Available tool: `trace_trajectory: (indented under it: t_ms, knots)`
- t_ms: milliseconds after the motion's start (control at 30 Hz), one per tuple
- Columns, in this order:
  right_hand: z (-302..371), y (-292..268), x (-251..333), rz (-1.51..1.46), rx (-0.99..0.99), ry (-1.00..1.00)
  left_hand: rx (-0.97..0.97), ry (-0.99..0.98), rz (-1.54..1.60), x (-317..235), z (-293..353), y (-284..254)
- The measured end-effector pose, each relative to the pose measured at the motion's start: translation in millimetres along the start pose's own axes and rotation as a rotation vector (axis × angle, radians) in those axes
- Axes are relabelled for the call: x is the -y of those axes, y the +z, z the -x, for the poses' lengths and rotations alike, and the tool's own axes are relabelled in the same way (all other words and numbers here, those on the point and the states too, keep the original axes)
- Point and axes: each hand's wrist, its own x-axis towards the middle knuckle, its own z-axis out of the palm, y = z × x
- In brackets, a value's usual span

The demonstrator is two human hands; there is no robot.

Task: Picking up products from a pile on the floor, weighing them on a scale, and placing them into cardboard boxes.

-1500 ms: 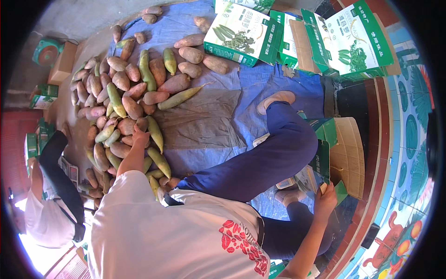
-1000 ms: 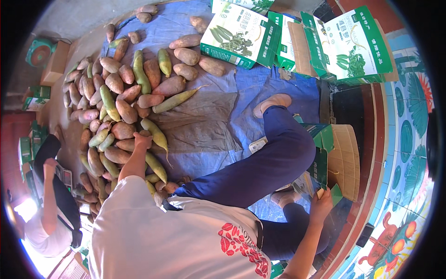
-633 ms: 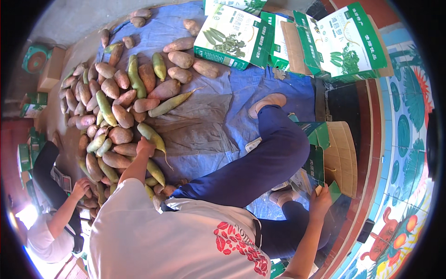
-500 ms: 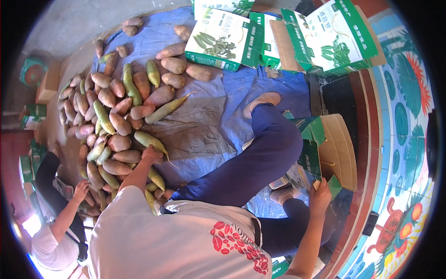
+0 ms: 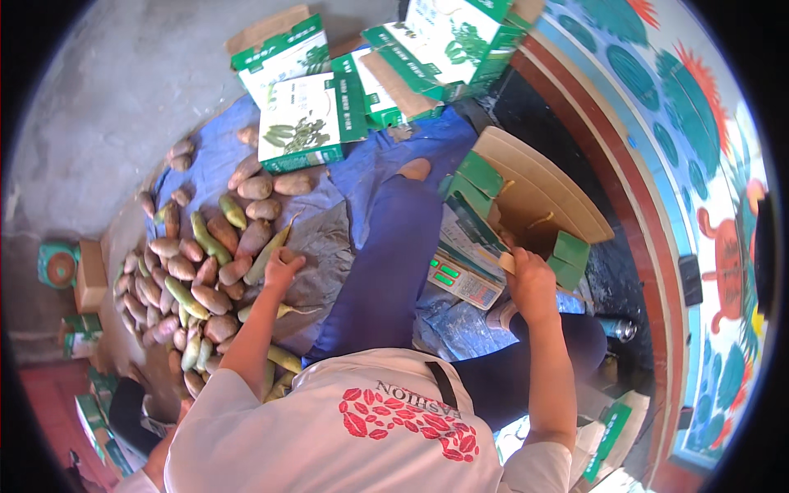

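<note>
My left hand (image 5: 283, 269) has its fingers curled at the side of a long green radish (image 5: 271, 248) with a thin tapering tail, at the pile's right edge. Below my wrist another green radish (image 5: 297, 311) lies with its tail pointing right. Pinkish-brown tubers like sweet potatoes (image 5: 220, 329) and more green radishes make up the pile. On the right, my right hand (image 5: 532, 283) grips the near edge of an open green-and-white cardboard box (image 5: 567, 261), whose brown inside shows. Beside it is a digital scale (image 5: 467, 283) with a lit green display. How the box rests is partly hidden.
Green-and-white boxes (image 5: 300, 119) lie at the far end of the blue tarp (image 5: 222, 131). My leg (image 5: 382, 255) stretches between pile and box. A painted wall (image 5: 707, 164) is at the right, with a metal flask (image 5: 620, 330) nearby. Another person's sleeve (image 5: 136, 483) shows lower left.
The view has turned and shifted. My left hand has left the lower radish and moved to the one farther up. My right hand still grips the box; more of the scale shows.
</note>
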Motion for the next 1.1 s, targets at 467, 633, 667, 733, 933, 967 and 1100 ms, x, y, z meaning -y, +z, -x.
trace_trajectory:
  t_ms: [467,633,667,733,933,967,1100]
  knots:
    - [38,-38,-24,-0.326,-0.615,0.025,0.293,0.809,0.272,-282,129,66]
    - [62,-47,-44,-0.329,-0.699,0.151,0.529,0.815,0.215,-315,169,161]
    - [65,-49,-44,-0.335,-0.702,0.167,0.519,0.753,0.187,-317,171,177]
    - [70,-51,-48,-0.332,-0.715,0.196,0.524,0.698,0.156,-314,168,199]
    - [71,-55,-57,-0.411,-0.776,0.298,0.416,1.051,0.031,-303,170,203]
    - [69,-58,-56,-0.432,-0.791,0.321,0.401,1.084,0.016,-303,168,196]
    - [59,-56,-53,-0.467,-0.794,0.371,0.303,1.224,0.103,-303,165,161]
